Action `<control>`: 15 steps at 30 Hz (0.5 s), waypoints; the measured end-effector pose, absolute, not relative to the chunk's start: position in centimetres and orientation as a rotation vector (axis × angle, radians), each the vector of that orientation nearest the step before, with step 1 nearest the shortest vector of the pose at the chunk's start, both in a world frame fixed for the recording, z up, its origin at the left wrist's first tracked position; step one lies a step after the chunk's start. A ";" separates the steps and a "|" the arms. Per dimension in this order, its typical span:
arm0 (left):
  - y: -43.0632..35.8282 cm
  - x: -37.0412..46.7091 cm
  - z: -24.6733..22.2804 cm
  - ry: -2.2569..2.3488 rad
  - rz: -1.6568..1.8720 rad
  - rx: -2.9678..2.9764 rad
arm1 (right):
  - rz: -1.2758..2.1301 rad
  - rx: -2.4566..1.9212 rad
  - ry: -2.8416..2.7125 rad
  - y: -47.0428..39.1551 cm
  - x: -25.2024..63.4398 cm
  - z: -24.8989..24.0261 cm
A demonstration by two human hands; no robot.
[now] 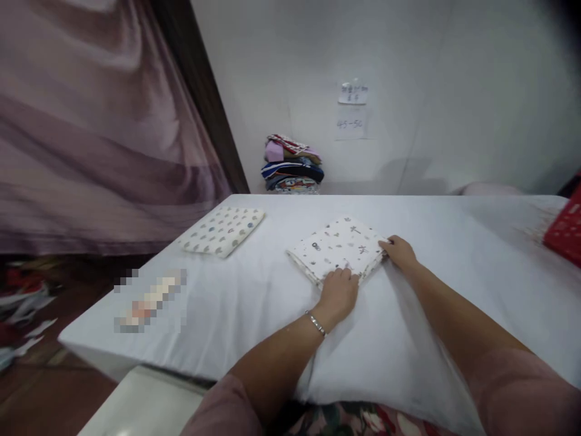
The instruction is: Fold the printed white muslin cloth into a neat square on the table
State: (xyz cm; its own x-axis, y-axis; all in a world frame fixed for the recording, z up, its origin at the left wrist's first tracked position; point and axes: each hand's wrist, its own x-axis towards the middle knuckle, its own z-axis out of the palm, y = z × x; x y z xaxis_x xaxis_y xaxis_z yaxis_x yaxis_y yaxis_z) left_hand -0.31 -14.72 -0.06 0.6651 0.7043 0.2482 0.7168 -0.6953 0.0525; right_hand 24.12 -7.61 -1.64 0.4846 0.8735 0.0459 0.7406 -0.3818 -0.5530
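A folded white cloth (336, 245) with small scattered prints lies on the white-covered table in front of me, turned cornerwise. My right hand (400, 251) pinches its right corner between thumb and fingers. At the near corner, my left hand (339, 295) has its fingers curled over the cloth's edge; the thumb is hidden. A metal bracelet (316, 324) circles my left wrist. Farther left lies a second folded cloth (222, 231), cream with rows of small prints, apart from both hands.
A blurred-out long item (152, 303) lies near the left edge of the table (254, 315). Stacked folded fabrics (293, 166) stand behind the far edge, against the wall. Red fabric (565, 230) lies at the far right. A pink curtain (91, 121) hangs on the left.
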 end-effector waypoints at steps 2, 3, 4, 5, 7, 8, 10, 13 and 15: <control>-15.0 -0.3 -0.2 -1.221 -0.417 -2.825 | 0.273 -2.236 -1.388 -7.6 24.2 -1.6; -15.2 -0.3 -0.2 -1.227 -0.428 -2.828 | 0.195 -2.220 -1.432 -7.6 23.9 -1.5; -15.4 -0.4 -0.1 -1.226 -0.434 -2.836 | 0.094 -2.176 -1.486 -7.7 23.5 -1.4; -15.7 -0.6 0.2 -1.216 -0.435 -2.851 | -0.016 -2.092 -1.553 -7.8 22.9 -1.3; -16.1 -1.4 0.9 -1.172 -0.462 -2.904 | -0.158 -1.825 -1.719 -8.5 21.0 -0.9; -16.1 -2.1 1.3 -1.142 -0.496 -2.937 | -0.162 -1.678 -1.799 -9.0 19.8 -0.8; -15.4 -4.0 1.9 -1.106 -0.607 -2.984 | -0.071 -1.445 -1.920 -10.5 17.4 -0.7; -13.0 -8.2 2.0 -1.312 -0.871 -2.874 | 0.061 -1.348 -2.005 -13.4 14.1 -0.7; -10.8 -11.1 1.2 -1.626 -1.062 -2.659 | 0.063 -1.331 -2.104 -15.4 12.4 -0.8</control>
